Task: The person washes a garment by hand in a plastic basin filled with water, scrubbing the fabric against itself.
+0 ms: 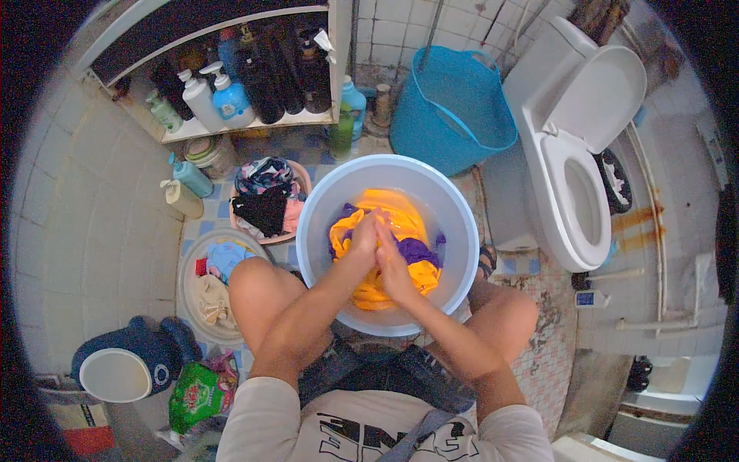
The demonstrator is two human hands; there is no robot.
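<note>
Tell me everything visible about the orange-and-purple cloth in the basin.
The cloth is bright orange with dark purple parts and looks like soft fabric. It lies crumpled inside the round, pale blue basin. The left hand and right hand meet over its middle, hiding part of it; whether they touch it is unclear.

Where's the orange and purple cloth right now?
In the head view, the orange and purple cloth is mid-picture, in the light blue basin, with the left hand and right hand over it; left of that stands the pink basin.
</note>
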